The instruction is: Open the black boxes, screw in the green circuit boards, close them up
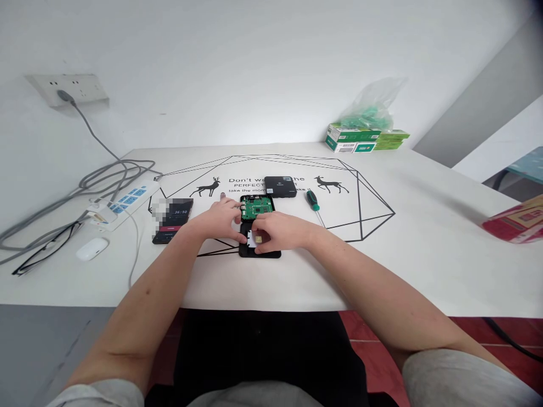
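A green circuit board (257,208) sits in a black plastic case, and in front of it lies a flat black cover (271,253). On the cover is a thin silvery-white plate (251,239) with a small yellowish square; part of it is hidden by my fingers. My right hand (285,230) comes over from the right, thumb and fingers closed about the plate's edges. My left hand (220,219) has its fingers apart, the fingertips by the board's left edge and the thumb near the plate's left edge.
Behind the board lies a closed black box (280,186); right of it, a green-handled screwdriver (313,200). A phone (173,220), a white earbud case (92,249), glasses (46,249) and a power strip (127,200) with cables lie left. Green boxes (354,138) stand back right, a red package (515,220) far right.
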Available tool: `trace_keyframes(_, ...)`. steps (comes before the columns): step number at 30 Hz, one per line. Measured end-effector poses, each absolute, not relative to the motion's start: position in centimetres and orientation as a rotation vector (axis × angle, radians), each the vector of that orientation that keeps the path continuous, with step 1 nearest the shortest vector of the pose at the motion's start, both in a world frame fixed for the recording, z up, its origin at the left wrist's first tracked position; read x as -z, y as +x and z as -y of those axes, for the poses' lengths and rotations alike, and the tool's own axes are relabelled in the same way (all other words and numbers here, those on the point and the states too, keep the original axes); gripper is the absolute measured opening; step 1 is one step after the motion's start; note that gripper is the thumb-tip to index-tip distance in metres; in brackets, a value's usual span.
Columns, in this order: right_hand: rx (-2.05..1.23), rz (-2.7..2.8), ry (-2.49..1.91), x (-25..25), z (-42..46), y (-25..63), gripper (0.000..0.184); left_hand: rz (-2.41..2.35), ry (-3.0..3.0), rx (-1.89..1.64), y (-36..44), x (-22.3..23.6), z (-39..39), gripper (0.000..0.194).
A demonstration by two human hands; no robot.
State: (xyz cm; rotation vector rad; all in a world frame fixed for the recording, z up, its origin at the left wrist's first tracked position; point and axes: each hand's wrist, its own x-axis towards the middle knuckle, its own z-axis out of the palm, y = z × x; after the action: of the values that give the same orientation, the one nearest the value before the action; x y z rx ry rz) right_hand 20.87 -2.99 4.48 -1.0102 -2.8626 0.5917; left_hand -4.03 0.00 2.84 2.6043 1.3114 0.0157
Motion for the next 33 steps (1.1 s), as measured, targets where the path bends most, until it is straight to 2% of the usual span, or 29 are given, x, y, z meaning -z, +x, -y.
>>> trace_keyframes(7,-0.624,2.872,-0.998,-4.1,2.8,20.8,0.034,-1.291,2.623,-0.075,-4.5,-3.1,-0.5,0.058)
trace_keyframes(13,-0.699,2.802,-0.978,-4.3,1.8,21.9,0.033,-1.476,2.683,-0.226,-5.5,-3.0,-1.5,0.031)
trace_keyframes(20,-0.8,2.792,-1.081,-3.8,0.4,23.0,0.036,-1.649,2.688,-0.233,-5.6,-2.7,-1.7,0.021)
trace_keyframes(24,-0.568,2.733,-1.197,-4.6,0.1,23.6,0.033,-1.711,2.666,-0.224,-6.0,-2.2,-2.0,0.024)
trace_keyframes(29,-0.157,2.103,-1.968,-4.5,-2.5,27.8,0.036,-1.673,2.673,-0.265,-6.1,-1.2,-2.6,0.028)
trace_keyframes(31,-0.22,1.902,-2.07,-3.4,-3.8,30.0,0.031,-1.616,2.687,-0.288,-5.7,-0.7,-2.7,0.028)
trace_keyframes(33,-0.323,1.895,-1.865,-2.2,-4.8,31.7,0.026,-1.576,2.687,-0.292,-5.2,-0.3,-2.6,0.027)
